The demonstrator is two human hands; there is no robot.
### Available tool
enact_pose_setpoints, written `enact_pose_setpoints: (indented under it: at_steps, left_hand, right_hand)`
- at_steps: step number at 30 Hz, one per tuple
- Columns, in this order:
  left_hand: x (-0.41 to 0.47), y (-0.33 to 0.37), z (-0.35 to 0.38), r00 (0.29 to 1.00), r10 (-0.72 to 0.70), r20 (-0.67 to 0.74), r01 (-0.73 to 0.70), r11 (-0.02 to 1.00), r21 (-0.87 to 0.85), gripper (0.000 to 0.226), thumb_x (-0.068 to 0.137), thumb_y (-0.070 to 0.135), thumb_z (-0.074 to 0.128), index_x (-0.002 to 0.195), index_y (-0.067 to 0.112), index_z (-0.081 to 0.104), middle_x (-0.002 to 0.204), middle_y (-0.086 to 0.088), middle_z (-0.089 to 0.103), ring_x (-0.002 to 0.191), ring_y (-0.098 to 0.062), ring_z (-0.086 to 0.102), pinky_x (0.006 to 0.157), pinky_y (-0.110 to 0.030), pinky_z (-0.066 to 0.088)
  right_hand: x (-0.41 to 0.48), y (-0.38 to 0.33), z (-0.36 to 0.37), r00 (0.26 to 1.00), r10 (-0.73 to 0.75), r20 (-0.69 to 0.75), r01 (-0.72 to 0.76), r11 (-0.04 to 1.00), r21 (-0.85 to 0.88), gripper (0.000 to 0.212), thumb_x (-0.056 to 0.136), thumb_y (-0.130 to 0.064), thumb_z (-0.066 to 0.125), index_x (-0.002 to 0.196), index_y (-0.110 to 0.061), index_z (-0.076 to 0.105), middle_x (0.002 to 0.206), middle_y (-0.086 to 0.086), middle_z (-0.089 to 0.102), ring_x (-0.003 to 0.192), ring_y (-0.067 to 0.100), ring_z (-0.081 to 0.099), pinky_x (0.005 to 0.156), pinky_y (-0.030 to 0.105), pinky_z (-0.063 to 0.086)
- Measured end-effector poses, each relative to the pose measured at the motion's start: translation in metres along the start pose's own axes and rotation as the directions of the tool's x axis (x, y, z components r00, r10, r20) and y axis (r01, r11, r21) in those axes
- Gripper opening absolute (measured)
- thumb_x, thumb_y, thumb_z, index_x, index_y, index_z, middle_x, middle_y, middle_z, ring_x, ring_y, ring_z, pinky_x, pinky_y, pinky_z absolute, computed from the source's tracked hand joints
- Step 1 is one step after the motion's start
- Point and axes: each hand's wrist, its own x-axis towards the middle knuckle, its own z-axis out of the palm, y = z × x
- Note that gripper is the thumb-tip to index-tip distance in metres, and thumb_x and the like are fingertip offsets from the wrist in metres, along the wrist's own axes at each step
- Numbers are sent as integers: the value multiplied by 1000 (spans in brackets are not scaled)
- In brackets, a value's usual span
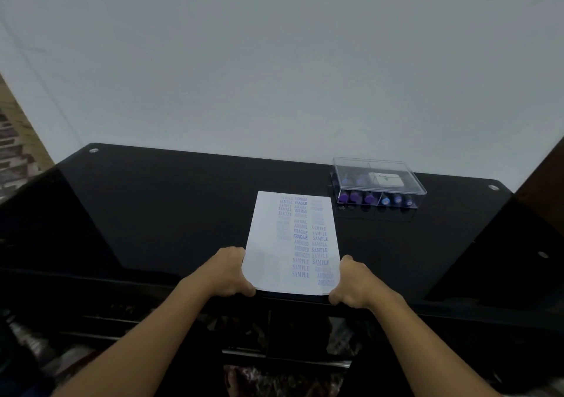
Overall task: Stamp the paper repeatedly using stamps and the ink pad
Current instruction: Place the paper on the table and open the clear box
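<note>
A white sheet of paper (268,244) lies on the black glass table (168,207), its near edge at the table's front edge. Blue stamped words such as SAMPLE, FRAGILE and AIR MAIL fill its middle and right columns; the left strip is blank. My left hand (227,273) grips the sheet's near left corner and my right hand (355,282) grips its near right corner. A clear plastic box (378,184) with its lid on stands beyond the paper to the right, holding several purple and blue stamps and a white ink pad (385,180).
A plain white wall rises right behind the table. Round metal fittings mark the table's far left corner (93,150) and right side (493,187). A shelf and patterned floor show below the front edge.
</note>
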Motion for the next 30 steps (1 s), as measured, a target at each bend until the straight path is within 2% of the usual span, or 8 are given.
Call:
enact_pose_setpoints:
  at_steps: [4, 11, 16, 19, 23, 26, 28, 30]
  left_hand:
    - [0, 2, -1, 1000, -4, 11, 4, 1000, 19, 41, 67, 30, 83, 90, 21, 51, 97, 4, 57, 80, -13, 60, 61, -23, 47]
    - [-3, 8, -1, 999, 32, -5, -32, 999, 8, 39, 70, 26, 83, 83, 26, 47, 91, 9, 54, 72, -8, 54, 56, -16, 39]
    - [-3, 9, 0, 999, 41, -19, -41, 999, 15, 38, 69, 26, 84, 84, 25, 48, 92, 8, 53, 75, -9, 54, 58, -17, 40]
    - [-2, 8, 0, 999, 34, -24, -33, 999, 30, 41, 67, 31, 84, 93, 22, 53, 98, 7, 53, 81, -10, 56, 63, -21, 47]
    - [-3, 8, -1, 1000, -1, -10, 1, 998, 61, 56, 60, 49, 83, 101, 23, 56, 106, 6, 52, 87, -11, 58, 72, -28, 54]
    - [1, 13, -4, 996, -31, -86, 38, 996, 77, 50, 73, 57, 73, 103, 22, 54, 108, 7, 50, 89, -10, 56, 74, -27, 51]
    - [6, 20, -5, 985, -36, -170, 45, 998, 48, 45, 85, 52, 64, 115, 20, 53, 114, 5, 50, 93, -9, 55, 79, -28, 49]
    - [15, 31, -7, 970, -33, -242, 30, 999, -16, 46, 93, 45, 59, 128, 17, 51, 121, 1, 52, 96, -11, 54, 82, -28, 49]
  right_hand:
    - [1, 0, 1, 1000, 16, -17, -15, 1000, 5, 61, 83, -11, 73, 132, -2, 37, 119, 10, 51, 92, 19, 59, 60, 22, 46]
    - [2, 1, 2, 999, 31, -37, -31, 1000, 5, 59, 84, -7, 70, 133, -1, 37, 115, 8, 50, 86, 14, 57, 63, 23, 47]
    - [1, 3, 1, 998, 42, -37, -42, 999, -3, 60, 83, -7, 69, 133, -2, 36, 116, 8, 51, 84, 13, 56, 58, 21, 45]
    - [2, 2, 1, 998, 47, -35, -47, 999, -1, 61, 83, -8, 69, 134, -2, 35, 116, 8, 51, 85, 13, 57, 58, 21, 45]
    - [2, 4, 1, 999, 43, -31, -44, 998, -36, 72, 75, -16, 78, 134, -5, 38, 124, 8, 48, 105, 22, 55, 77, 28, 50]
    - [6, 8, -2, 998, 16, -63, -19, 999, -49, 70, 78, -32, 78, 132, -8, 41, 133, 8, 42, 116, 25, 51, 89, 33, 48]
    - [11, 13, -6, 996, 2, -88, -1, 1000, 9, 57, 84, -39, 73, 124, -10, 45, 128, 6, 45, 111, 23, 54, 83, 32, 47]
    - [20, 19, -11, 988, -5, -154, 17, 997, 77, 38, 87, -36, 68, 112, -12, 51, 117, 5, 53, 98, 19, 58, 72, 29, 47]
